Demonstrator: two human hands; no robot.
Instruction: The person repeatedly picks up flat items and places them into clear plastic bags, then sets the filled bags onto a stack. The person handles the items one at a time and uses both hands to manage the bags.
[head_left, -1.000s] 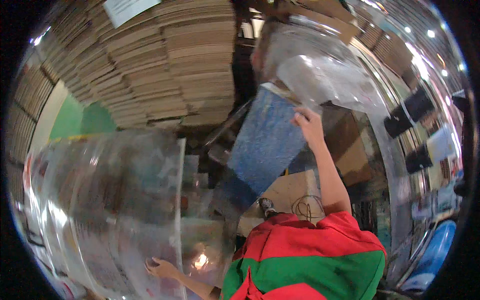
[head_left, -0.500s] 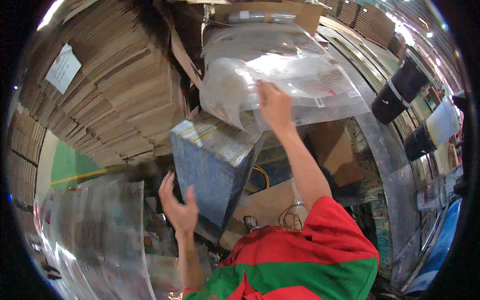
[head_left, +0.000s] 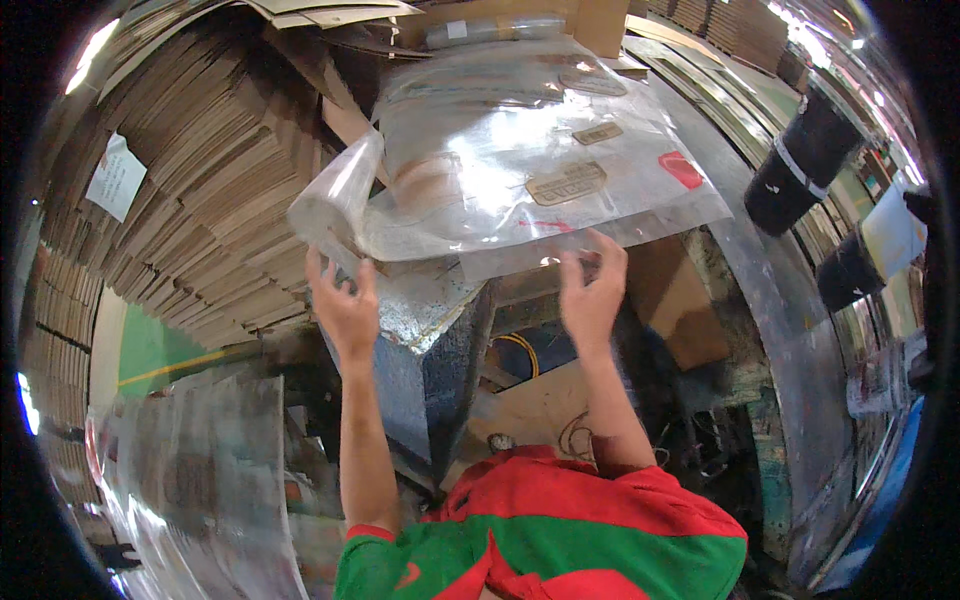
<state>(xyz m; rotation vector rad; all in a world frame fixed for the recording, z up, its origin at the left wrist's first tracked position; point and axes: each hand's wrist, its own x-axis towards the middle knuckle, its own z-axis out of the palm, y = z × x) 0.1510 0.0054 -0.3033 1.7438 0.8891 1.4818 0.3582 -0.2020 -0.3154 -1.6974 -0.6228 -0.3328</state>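
Observation:
A large clear plastic sheet (head_left: 430,225) with printed brown patches and a red patch lies over the work surface in front of me. Its left end curls up into a loose roll. At that curled end, the bent fingers of my left hand (head_left: 345,310) close on the plastic, slightly blurred. My right hand (head_left: 597,295) has thumb and fingers around the sheet's near edge, right of the middle. Below the sheet, between my arms, stands a dark blue-grey box-like stand (head_left: 400,390) with a shiny, taped top (head_left: 420,300).
Stacks of flat brown cardboard (head_left: 220,190) rise at the left, with a white paper label (head_left: 117,177). More clear sheeting (head_left: 200,480) hangs at lower left. Black buckets (head_left: 790,180) stand at the right beyond a metal-topped ledge (head_left: 770,330). A yellow cable (head_left: 520,350) lies below.
The sheet's folded-over part now lies spread out, showing the printed patches, and its left end curls up. My left hand has risen to that end; my right hand has moved nearer and rightward.

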